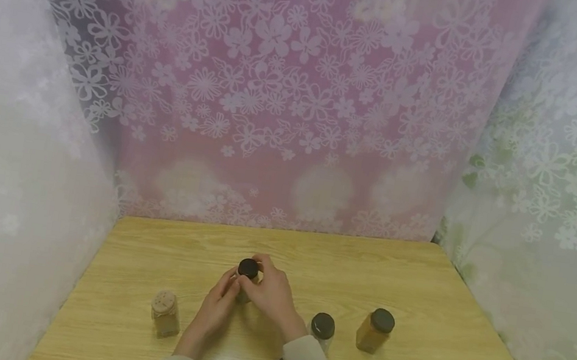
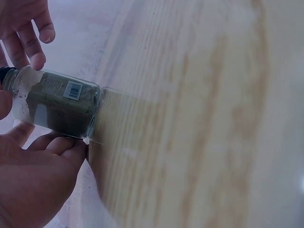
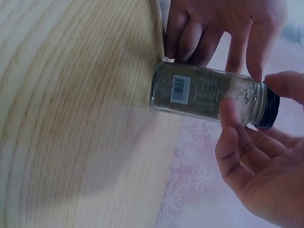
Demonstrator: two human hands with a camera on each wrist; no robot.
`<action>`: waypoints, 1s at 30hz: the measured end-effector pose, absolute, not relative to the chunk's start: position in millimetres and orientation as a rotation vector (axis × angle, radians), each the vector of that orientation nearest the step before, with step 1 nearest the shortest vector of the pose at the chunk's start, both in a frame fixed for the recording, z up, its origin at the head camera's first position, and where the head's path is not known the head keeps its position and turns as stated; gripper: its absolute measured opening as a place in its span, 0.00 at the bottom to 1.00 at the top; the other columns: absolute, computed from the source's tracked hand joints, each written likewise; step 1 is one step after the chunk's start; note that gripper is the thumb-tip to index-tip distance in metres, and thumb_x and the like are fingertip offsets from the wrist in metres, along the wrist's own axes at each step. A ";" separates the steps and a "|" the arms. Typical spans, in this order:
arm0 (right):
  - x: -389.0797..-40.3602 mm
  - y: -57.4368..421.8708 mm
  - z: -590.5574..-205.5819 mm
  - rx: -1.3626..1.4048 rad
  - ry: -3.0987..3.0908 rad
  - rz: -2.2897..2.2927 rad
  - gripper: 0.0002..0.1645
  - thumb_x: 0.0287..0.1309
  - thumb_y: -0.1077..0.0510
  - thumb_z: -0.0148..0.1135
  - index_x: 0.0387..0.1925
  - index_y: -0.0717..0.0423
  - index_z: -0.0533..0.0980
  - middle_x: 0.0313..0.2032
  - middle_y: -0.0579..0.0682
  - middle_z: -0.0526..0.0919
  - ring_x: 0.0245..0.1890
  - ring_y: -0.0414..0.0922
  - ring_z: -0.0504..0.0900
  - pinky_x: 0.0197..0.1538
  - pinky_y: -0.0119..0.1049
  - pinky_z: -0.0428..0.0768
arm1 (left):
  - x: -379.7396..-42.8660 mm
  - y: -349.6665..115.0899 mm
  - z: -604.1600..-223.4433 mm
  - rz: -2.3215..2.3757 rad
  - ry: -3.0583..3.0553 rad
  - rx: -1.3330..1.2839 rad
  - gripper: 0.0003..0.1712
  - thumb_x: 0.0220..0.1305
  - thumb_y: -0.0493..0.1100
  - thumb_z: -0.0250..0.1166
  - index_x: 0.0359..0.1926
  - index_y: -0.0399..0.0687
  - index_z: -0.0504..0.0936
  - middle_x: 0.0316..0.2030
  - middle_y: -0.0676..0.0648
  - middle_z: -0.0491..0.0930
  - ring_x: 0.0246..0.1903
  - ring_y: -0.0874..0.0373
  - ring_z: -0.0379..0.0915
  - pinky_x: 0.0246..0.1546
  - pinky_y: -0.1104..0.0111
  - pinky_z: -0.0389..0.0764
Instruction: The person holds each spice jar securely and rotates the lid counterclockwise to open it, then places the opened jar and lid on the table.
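A square glass spice jar with a black lid stands upright on the wooden table between both hands. Brown-grey powder fills its lower part, and a barcode label shows on the glass. My left hand holds the jar from the left, its fingers bent along the glass in the left wrist view. From the right, my right hand has thumb and fingers around the lid and neck. In the right wrist view the right thumb lies at the lid, with a fingertip over the upper glass.
Left of the hands stands a jar with a pale speckled cover. A black-lidded jar, partly behind the right sleeve, and an orange-brown jar with a dark lid stand to the right. Patterned curtains enclose the table's back and sides.
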State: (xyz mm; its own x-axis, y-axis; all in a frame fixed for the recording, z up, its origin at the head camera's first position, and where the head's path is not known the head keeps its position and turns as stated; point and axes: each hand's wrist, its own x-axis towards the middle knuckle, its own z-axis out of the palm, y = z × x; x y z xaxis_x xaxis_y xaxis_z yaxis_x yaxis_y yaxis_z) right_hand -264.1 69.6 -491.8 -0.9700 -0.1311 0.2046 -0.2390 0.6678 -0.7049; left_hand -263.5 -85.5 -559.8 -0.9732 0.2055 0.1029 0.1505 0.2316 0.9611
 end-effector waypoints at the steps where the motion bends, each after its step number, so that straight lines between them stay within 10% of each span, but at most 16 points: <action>1: -264.3 70.2 -491.8 0.322 -2.746 1.180 0.31 0.64 0.48 0.63 0.65 0.53 0.70 0.53 0.60 0.83 0.27 0.43 0.81 0.33 0.37 0.79 | -263.5 -85.6 -559.0 1.892 2.429 0.358 0.32 0.79 0.56 0.47 0.75 0.48 0.59 0.68 0.28 0.65 0.68 0.30 0.60 0.63 0.34 0.62; 10: -264.5 68.8 -490.0 0.244 -2.739 1.251 0.36 0.63 0.37 0.63 0.62 0.56 0.69 0.56 0.64 0.81 0.53 0.59 0.83 0.48 0.52 0.82 | -263.9 -86.0 -557.2 1.915 2.435 0.417 0.29 0.79 0.51 0.47 0.73 0.45 0.62 0.67 0.29 0.68 0.67 0.30 0.62 0.64 0.35 0.63; 18: -261.0 69.1 -488.7 0.295 -2.728 1.312 0.29 0.65 0.51 0.59 0.67 0.49 0.71 0.48 0.54 0.85 0.21 0.40 0.75 0.25 0.34 0.76 | -262.2 -85.4 -556.3 1.905 2.409 0.328 0.30 0.78 0.56 0.48 0.74 0.50 0.62 0.67 0.31 0.68 0.67 0.32 0.63 0.64 0.36 0.63; 26: -254.9 63.6 -487.4 0.192 -2.742 1.316 0.39 0.64 0.36 0.62 0.67 0.53 0.67 0.58 0.63 0.80 0.48 0.54 0.85 0.49 0.50 0.83 | -256.6 -91.4 -556.2 1.898 2.413 0.388 0.28 0.79 0.50 0.49 0.73 0.47 0.62 0.67 0.30 0.68 0.67 0.32 0.63 0.65 0.37 0.64; 30: -252.1 61.1 -486.4 0.171 -2.732 1.311 0.32 0.64 0.41 0.64 0.61 0.53 0.71 0.57 0.64 0.81 0.34 0.45 0.84 0.40 0.41 0.82 | -253.0 -93.0 -555.6 1.885 2.405 0.369 0.29 0.79 0.53 0.49 0.74 0.49 0.62 0.67 0.31 0.69 0.67 0.33 0.63 0.65 0.37 0.64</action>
